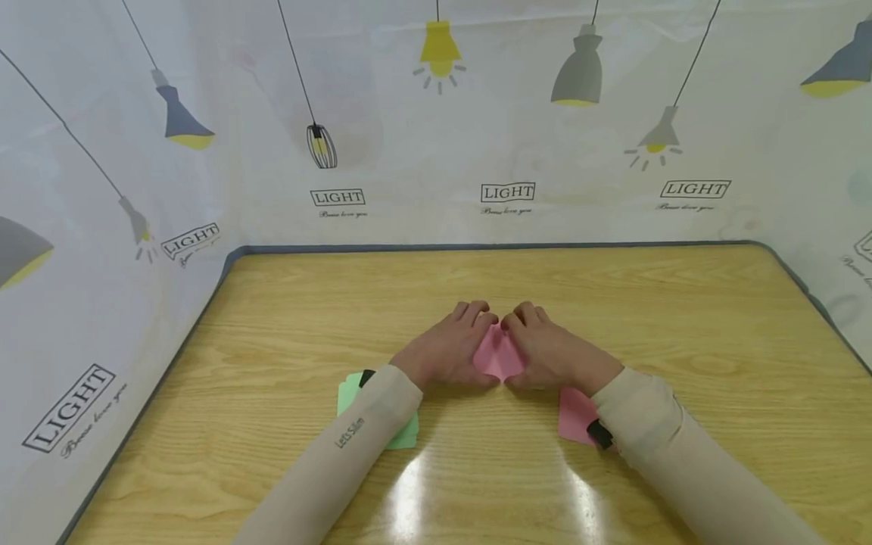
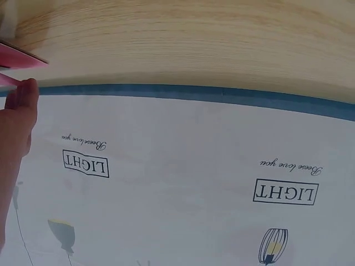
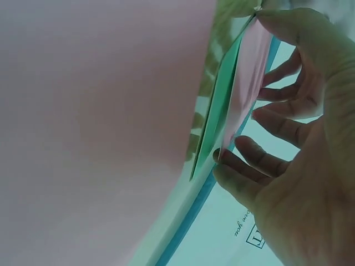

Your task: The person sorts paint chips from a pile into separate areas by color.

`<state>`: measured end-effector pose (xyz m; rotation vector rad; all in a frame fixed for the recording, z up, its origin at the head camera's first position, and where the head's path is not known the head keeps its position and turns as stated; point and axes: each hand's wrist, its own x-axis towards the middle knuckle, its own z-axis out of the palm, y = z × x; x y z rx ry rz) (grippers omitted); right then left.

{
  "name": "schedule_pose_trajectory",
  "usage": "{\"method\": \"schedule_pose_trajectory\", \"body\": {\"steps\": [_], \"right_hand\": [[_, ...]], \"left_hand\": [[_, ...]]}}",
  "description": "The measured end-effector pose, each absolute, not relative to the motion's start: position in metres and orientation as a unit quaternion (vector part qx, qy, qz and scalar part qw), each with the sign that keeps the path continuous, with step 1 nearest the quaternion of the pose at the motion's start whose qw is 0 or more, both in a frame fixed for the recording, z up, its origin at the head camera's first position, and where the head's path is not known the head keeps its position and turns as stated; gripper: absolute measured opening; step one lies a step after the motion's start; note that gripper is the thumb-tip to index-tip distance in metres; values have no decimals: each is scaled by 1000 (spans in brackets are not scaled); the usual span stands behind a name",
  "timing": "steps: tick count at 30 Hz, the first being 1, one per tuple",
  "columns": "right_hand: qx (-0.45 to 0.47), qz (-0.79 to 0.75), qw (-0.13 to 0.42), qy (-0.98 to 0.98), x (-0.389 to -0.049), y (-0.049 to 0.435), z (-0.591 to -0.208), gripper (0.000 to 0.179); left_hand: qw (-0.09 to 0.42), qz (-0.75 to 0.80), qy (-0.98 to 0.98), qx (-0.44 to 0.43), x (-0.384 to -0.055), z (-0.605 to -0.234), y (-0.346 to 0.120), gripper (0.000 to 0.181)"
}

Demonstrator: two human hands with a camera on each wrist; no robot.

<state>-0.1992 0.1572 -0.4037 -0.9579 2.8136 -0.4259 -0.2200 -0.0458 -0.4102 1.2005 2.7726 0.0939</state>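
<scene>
A pink card (image 1: 499, 353) stands between the two hands near the middle of the table. My left hand (image 1: 458, 342) pinches its left side, fingers curled over the upper edge. From the right, my right hand (image 1: 548, 347) pinches the opposite side. In the right wrist view the card (image 3: 249, 77) looks bowed, with the right thumb and fingertips at its edges. A green card (image 3: 222, 100) shows just behind it there. The left wrist view catches only a pink edge (image 2: 19, 57) and part of a hand (image 2: 18, 124) at its left border.
Light green cards (image 1: 347, 393) lie beneath the left forearm, partly covered by it. Pink cards (image 1: 575, 416) lie under the right wrist. Around the wooden table (image 1: 306, 303) hangs a white sheet (image 1: 402, 136) printed with lamps.
</scene>
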Motion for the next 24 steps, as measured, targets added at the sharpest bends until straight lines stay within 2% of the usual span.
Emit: {"method": "schedule_pose_trajectory", "body": {"steps": [7,16,24], "right_hand": [[-339,-104,46,934,-198,155,-403,83],[-346,-90,36,933,-193,159,-398,73],[-341,-120,31,932,-180,176,-392,70]], "left_hand": [[50,18,914,403,-219,-412,-46,89],[59,47,912,402,-218,-413,-44,81],[67,71,907,410,-210,-404,-33,83]]}}
